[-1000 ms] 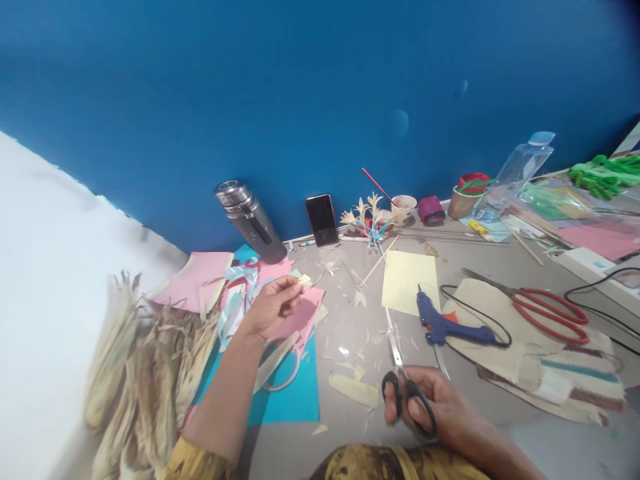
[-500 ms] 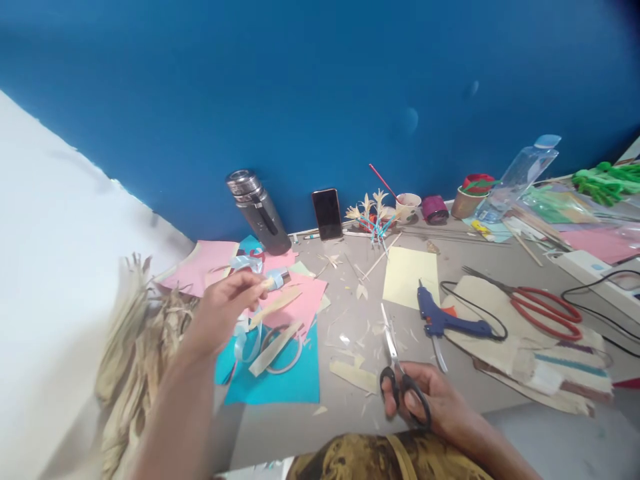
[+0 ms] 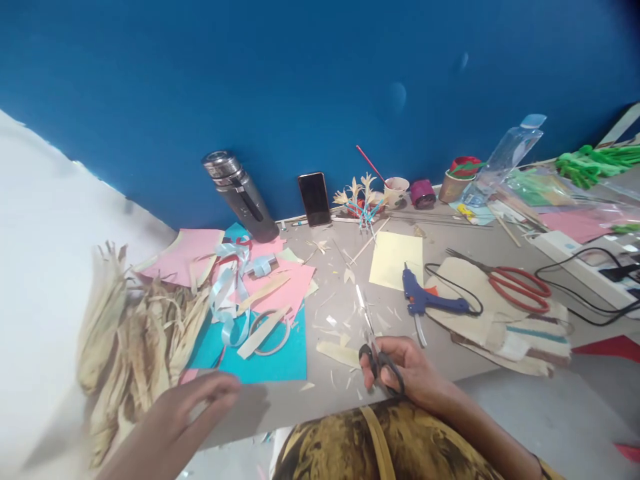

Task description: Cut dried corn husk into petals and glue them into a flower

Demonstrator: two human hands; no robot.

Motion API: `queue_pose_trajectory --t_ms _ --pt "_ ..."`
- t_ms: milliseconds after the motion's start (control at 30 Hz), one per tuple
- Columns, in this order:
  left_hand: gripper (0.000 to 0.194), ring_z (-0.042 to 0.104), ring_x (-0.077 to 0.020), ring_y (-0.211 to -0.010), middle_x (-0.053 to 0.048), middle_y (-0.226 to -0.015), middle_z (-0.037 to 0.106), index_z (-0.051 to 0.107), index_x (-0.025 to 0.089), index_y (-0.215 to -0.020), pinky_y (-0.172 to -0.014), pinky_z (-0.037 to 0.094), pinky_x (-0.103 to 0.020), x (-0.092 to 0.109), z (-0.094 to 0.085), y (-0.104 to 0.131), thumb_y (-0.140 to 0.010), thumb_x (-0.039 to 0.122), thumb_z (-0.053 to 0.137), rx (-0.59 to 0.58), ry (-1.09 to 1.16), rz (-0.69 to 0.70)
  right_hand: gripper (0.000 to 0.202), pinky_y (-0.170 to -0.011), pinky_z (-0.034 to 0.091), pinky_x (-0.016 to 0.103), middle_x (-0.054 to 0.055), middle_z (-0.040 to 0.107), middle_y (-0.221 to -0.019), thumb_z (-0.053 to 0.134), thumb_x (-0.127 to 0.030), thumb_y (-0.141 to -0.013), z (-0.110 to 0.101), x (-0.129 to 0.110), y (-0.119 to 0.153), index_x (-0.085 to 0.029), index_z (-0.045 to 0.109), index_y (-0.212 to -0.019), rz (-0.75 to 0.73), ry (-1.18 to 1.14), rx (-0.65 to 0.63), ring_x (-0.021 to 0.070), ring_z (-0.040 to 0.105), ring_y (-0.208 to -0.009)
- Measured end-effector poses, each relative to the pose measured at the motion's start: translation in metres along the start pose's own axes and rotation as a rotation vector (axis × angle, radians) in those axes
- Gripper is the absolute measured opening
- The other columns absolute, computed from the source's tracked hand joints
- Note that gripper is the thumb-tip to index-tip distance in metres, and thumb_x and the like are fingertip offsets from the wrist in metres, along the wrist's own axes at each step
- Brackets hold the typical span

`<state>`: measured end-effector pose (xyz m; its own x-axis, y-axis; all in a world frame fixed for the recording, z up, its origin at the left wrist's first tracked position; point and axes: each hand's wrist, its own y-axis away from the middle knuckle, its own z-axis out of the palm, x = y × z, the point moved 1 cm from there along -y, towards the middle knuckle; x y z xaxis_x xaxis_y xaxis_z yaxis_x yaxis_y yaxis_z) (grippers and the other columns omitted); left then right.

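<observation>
My left hand [image 3: 200, 407] hovers over the table's near edge at the lower left, slightly blurred. Its fingers are loosely curved with a gap to the thumb, and nothing shows between them. My right hand [image 3: 410, 373] holds black-handled scissors [image 3: 369, 323] by the loops, blades nearly together and pointing away. Cream husk scraps [image 3: 337, 352] lie just left of the scissors. A long husk strip [image 3: 263, 332] crosses a tape ring [image 3: 284, 339] on blue paper [image 3: 293, 363]. A blue ribbon roll [image 3: 262, 267] rests on pink paper [image 3: 299, 280].
Dried husks [image 3: 145, 340] are heaped at left. A flask [image 3: 243, 200], phone [image 3: 315, 200], husk flowers [image 3: 364, 200] and paper cup [image 3: 397, 192] stand near the wall. A glue gun [image 3: 430, 298], red-handled scissors [image 3: 523, 288] and power strip [image 3: 587, 270] lie at right.
My left hand has moved down and toward me, away from the ribbon roll; the pale piece it pinched no longer shows in it. The view has shifted slightly. My right hand still holds the scissors.
</observation>
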<state>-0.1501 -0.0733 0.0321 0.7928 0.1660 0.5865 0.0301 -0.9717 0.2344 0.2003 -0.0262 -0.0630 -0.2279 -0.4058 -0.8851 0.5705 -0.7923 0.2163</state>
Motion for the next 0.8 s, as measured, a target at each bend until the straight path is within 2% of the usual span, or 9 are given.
queue_pose_trajectory --t_ms 67,133,200,267,400,500,633,700,800 --pt "0.022 0.067 -0.0257 -0.090 0.001 -0.096 0.076 0.075 0.034 -0.090 -0.080 0.048 -0.032 0.027 0.013 -0.026 -0.083 0.049 0.061 -0.151 -0.143 0.051 0.062 -0.056 0.033 0.024 0.006 0.069 -0.076 0.080 -0.067 -0.064 0.001 -0.001 0.007 -0.013 0.069 -0.093 -0.024 -0.036 -0.002 0.0130 0.049 -0.062" --pt "0.024 0.066 -0.0250 -0.091 -0.002 -0.098 0.075 0.072 0.029 -0.090 -0.079 0.046 -0.031 0.052 0.031 -0.044 -0.089 0.045 0.054 -0.195 -0.191 0.162 0.062 -0.053 0.029 0.023 0.005 0.067 -0.074 0.081 -0.067 -0.064 -0.001 -0.001 0.016 -0.013 0.070 -0.093 -0.045 -0.063 0.014 0.0102 0.043 -0.057" --pt "0.028 0.065 -0.0222 -0.085 -0.002 -0.090 0.072 0.068 0.026 -0.080 -0.079 0.043 -0.031 0.071 0.051 -0.053 -0.093 0.039 0.047 -0.259 -0.207 0.270 0.061 -0.051 0.026 0.023 0.004 0.065 -0.073 0.079 -0.068 -0.066 -0.004 0.000 0.025 -0.013 0.069 -0.092 -0.062 -0.071 0.038 0.0084 0.037 -0.054" --pt "0.028 0.063 -0.0206 -0.084 -0.002 -0.087 0.069 0.064 0.024 -0.079 -0.076 0.042 -0.031 0.083 0.069 -0.057 -0.095 0.035 0.044 -0.328 -0.209 0.335 0.063 -0.051 0.024 0.024 0.004 0.064 -0.073 0.077 -0.071 -0.066 -0.007 0.002 0.032 -0.013 0.069 -0.090 -0.071 -0.077 0.060 0.0079 0.034 -0.053" --pt "0.015 0.059 -0.0241 -0.099 -0.006 -0.100 0.064 0.064 0.022 -0.093 -0.083 0.042 -0.034 0.090 0.099 -0.065 -0.092 0.022 0.048 -0.265 -0.282 0.410 0.062 -0.051 0.023 0.025 0.005 0.062 -0.074 0.074 -0.072 -0.069 -0.011 0.004 0.038 -0.014 0.068 -0.089 -0.090 -0.096 0.089 0.0081 0.033 -0.053" --pt "0.015 0.056 -0.0265 -0.103 -0.009 -0.105 0.058 0.062 0.020 -0.096 -0.087 0.041 -0.037 0.088 0.116 -0.071 -0.087 0.016 0.052 -0.177 -0.350 0.355 0.061 -0.053 0.026 0.025 0.005 0.063 -0.074 0.076 -0.069 -0.069 -0.012 0.004 0.040 -0.014 0.069 -0.092 -0.080 -0.069 0.087 0.0093 0.036 -0.055" --pt "0.008 0.054 -0.0232 -0.090 -0.006 -0.095 0.055 0.056 0.020 -0.081 -0.079 0.040 -0.035 0.085 0.122 -0.076 -0.084 0.015 0.051 -0.147 -0.286 0.322 0.061 -0.054 0.028 0.026 0.005 0.065 -0.073 0.077 -0.069 -0.069 -0.013 0.005 0.040 -0.014 0.071 -0.093 -0.075 -0.081 0.106 0.0099 0.039 -0.054" --pt "0.008 0.052 -0.0198 -0.080 -0.002 -0.085 0.055 0.052 0.021 -0.075 -0.071 0.038 -0.032 0.084 0.117 -0.075 -0.083 0.018 0.054 -0.170 -0.174 0.284 0.058 -0.054 0.028 0.026 0.005 0.065 -0.073 0.077 -0.067 -0.070 -0.014 0.006 0.040 -0.014 0.071 -0.093 -0.085 -0.090 0.103 0.0099 0.039 -0.055" --pt "0.013 0.046 -0.0147 -0.065 0.004 -0.071 0.050 0.051 0.021 -0.075 -0.061 0.033 -0.028 0.081 0.105 -0.073 -0.080 0.027 0.062 -0.220 0.076 0.148 0.053 -0.052 0.026 0.025 0.006 0.067 -0.079 0.081 -0.061 -0.069 -0.015 0.008 0.037 -0.015 0.072 -0.094 -0.095 -0.107 0.089 0.0091 0.038 -0.055"
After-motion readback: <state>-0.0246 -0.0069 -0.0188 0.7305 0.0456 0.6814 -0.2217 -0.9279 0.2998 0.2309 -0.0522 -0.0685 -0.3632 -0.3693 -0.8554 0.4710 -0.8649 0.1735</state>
